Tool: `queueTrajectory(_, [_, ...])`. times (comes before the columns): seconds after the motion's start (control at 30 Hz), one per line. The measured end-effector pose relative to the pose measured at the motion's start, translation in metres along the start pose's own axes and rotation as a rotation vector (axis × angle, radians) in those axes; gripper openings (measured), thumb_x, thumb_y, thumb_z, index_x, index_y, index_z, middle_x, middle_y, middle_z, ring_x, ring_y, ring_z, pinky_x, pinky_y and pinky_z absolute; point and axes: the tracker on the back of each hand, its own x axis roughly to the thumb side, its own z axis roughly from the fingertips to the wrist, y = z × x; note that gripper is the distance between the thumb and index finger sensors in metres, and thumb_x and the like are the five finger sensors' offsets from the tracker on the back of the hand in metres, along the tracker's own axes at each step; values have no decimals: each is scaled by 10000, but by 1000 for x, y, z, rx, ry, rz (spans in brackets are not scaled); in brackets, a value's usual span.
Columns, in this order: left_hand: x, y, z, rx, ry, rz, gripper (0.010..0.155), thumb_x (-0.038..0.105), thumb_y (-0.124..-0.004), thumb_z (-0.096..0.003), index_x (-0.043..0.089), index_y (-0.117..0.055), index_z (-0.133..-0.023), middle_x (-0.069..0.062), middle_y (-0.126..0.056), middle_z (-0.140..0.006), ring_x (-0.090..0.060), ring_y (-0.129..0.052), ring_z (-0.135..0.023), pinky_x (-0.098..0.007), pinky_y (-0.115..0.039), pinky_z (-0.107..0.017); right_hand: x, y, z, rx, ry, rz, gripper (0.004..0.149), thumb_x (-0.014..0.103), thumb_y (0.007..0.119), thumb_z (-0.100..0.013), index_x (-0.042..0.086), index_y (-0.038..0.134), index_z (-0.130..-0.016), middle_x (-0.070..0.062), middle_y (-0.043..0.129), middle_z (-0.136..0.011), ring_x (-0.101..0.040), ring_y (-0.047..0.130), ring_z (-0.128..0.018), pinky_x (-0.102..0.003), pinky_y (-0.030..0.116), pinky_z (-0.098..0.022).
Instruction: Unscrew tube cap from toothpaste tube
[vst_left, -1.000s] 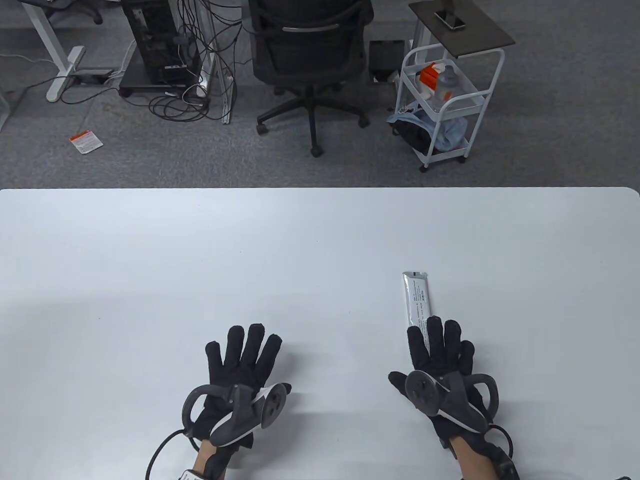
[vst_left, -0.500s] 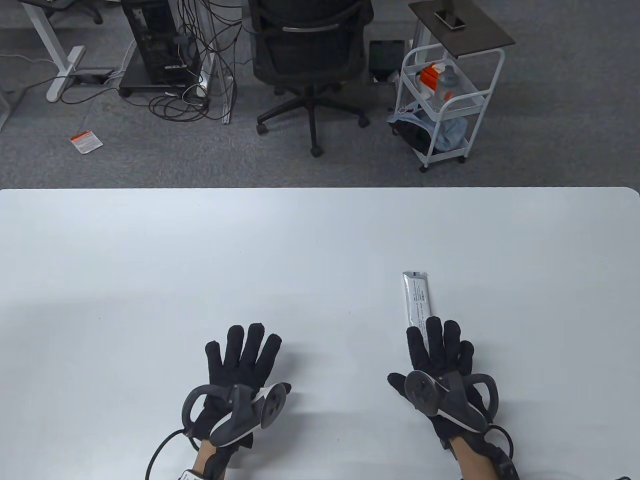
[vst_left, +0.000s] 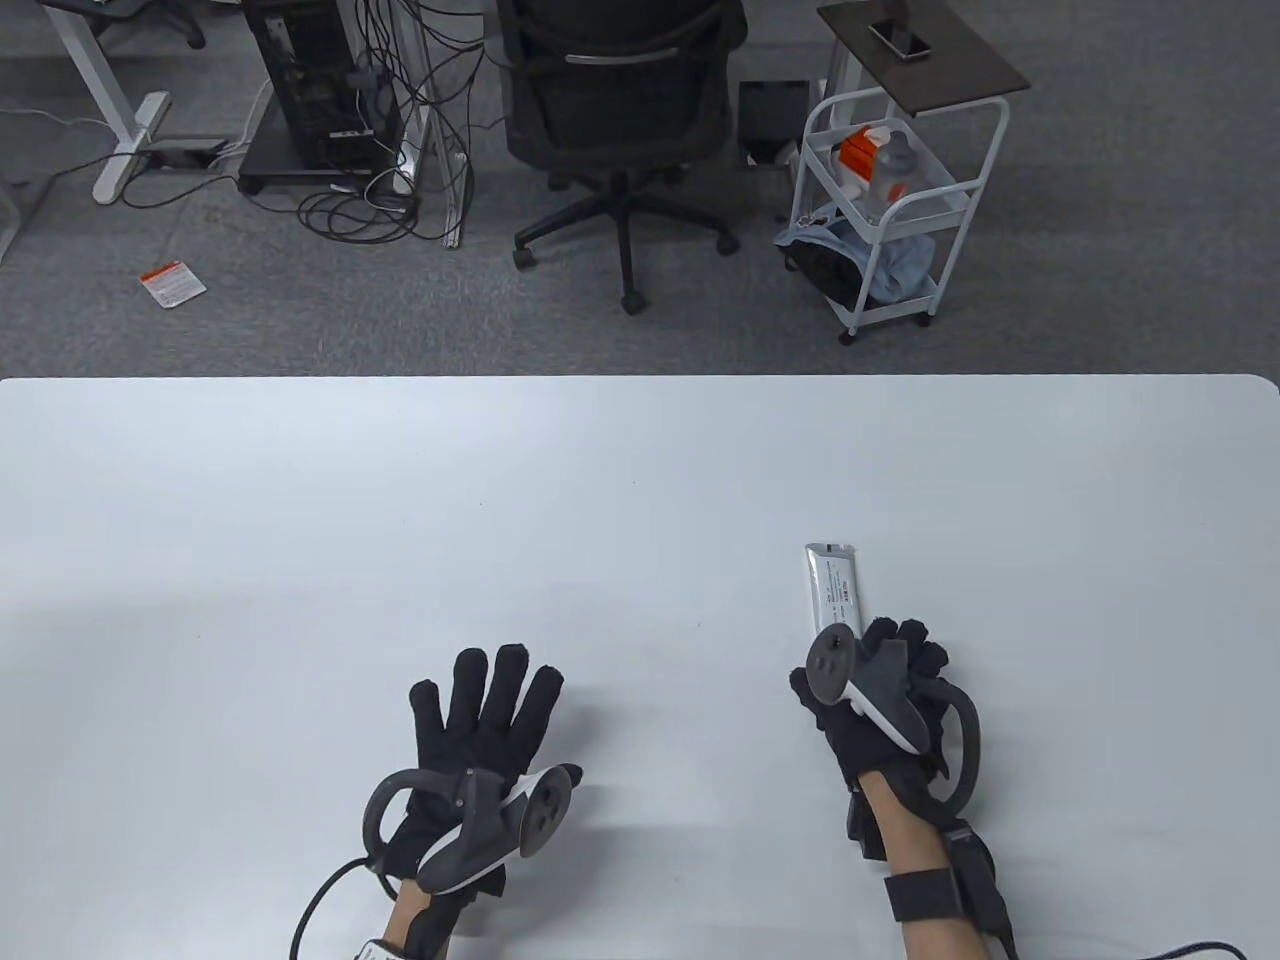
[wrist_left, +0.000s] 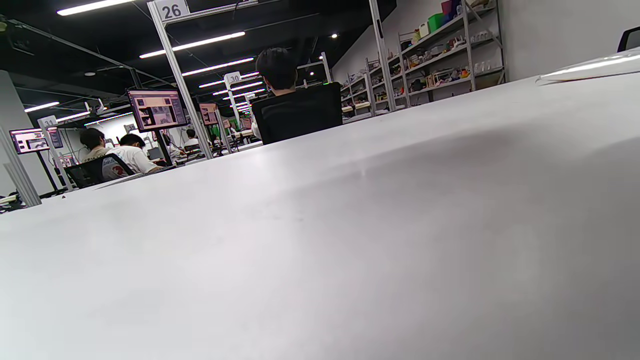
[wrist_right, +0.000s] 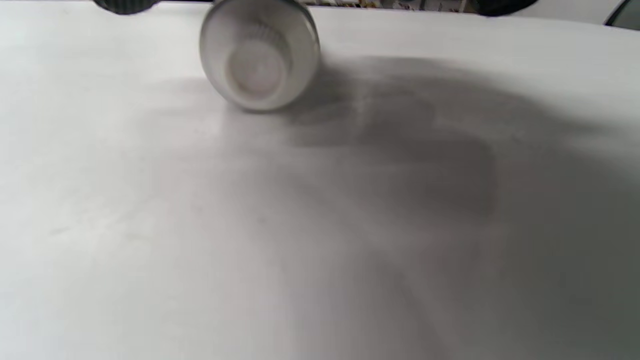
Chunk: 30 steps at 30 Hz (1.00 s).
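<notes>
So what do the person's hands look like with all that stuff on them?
Both the left hand and the right hand wear black fabric gloves. A tracker is strapped to the back of each: dark grey and white, with a round disc face and a ring-shaped loop. A black cable curls from the left wrist. The right forearm is bare skin with a black strap around it.

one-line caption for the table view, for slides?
Right hand curls over the cap end of the tube on the table; left hand rests flat.
</notes>
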Motion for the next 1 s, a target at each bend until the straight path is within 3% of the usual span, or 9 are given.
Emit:
queueTrajectory(0.33, [3, 1, 1, 18, -6, 3, 874, 708, -480, -479, 309, -100, -1158, -94, -158, -1285, -452, -274, -1190, -741, -359, -797, 11, 6, -11, -44, 71, 74, 806, 518, 580, -571, -32, 295, -1087, -394, 419, -1053, -574, 481, -899, -650, 504, -662])
queueTrajectory(0.47, [5, 1, 2, 22, -14, 3, 875, 707, -480, -479, 307, -99, -1157, -95, -156, -1285, -454, -275, -1188, -740, -362, -797, 11, 2, -10, -112, 97, 102, 717, 459, 627, -588, -40, 405, -1052, -368, 602, -961, -482, 703, -787, -572, 671, -568])
queueTrajectory(0.53, [6, 1, 2, 21, -19, 4, 876, 709, -481, -478, 309, -99, -1157, -95, -157, -1285, -452, -274, -1189, -740, -362, -798, 10, -3, -7, -174, 111, 113, 755, 434, 686, -578, -129, 449, -1022, -326, 746, -867, -408, 841, -666, -499, 774, -465])
queueTrajectory(0.7, [9, 5, 5, 51, -35, 0, 873, 708, -480, -479, 312, -93, -1154, -90, -151, -1284, -448, -270, -1190, -739, -361, -799, -1, -19, 9, -134, -80, -221, 724, 418, 736, -566, -150, 557, -977, -286, 851, -771, -348, 935, -506, -439, 837, -344])
queueTrajectory(0.73, [10, 6, 6, 62, -41, 5, 873, 709, -481, -479, 312, -92, -1154, -88, -150, -1284, -447, -269, -1190, -738, -361, -800, -1, -20, 12, -67, -158, -358, 681, 416, 737, -569, -99, 565, -980, -289, 854, -764, -350, 937, -493, -439, 837, -334])
queueTrajectory(0.83, [15, 10, 9, 81, -94, 46, 892, 713, -484, -475, 313, -60, -1151, -83, -142, -1284, -443, -259, -1192, -736, -358, -802, 9, -19, 25, 117, -387, -580, 717, 400, 731, -582, -175, 561, -976, -308, 849, -757, -364, 932, -477, -448, 827, -323])
queueTrajectory(0.87, [17, 11, 11, 77, -120, 77, 895, 716, -487, -472, 317, -60, -1150, -79, -140, -1285, -440, -254, -1193, -735, -356, -804, 15, -18, 30, 166, -459, -596, 720, 400, 726, -586, -181, 558, -978, -310, 848, -757, -365, 931, -476, -449, 826, -324])
queueTrajectory(0.9, [19, 12, 12, 76, -132, 92, 895, 715, -489, -474, 317, -57, -1150, -77, -136, -1285, -439, -248, -1194, -735, -352, -805, 20, -18, 34, 192, -504, -596, 643, 399, 723, -588, -77, 565, -990, -311, 847, -758, -367, 930, -477, -451, 824, -325])
queueTrajectory(1.0, [29, 17, 18, 108, -220, 114, 914, 721, -511, -463, 325, -48, -1143, -69, -129, -1284, -432, -229, -1195, -728, -340, -810, 47, -14, 57, 294, -715, -555, 641, 400, 730, -584, -77, 596, -990, -301, 865, -754, -362, 938, -474, -446, 829, -325])
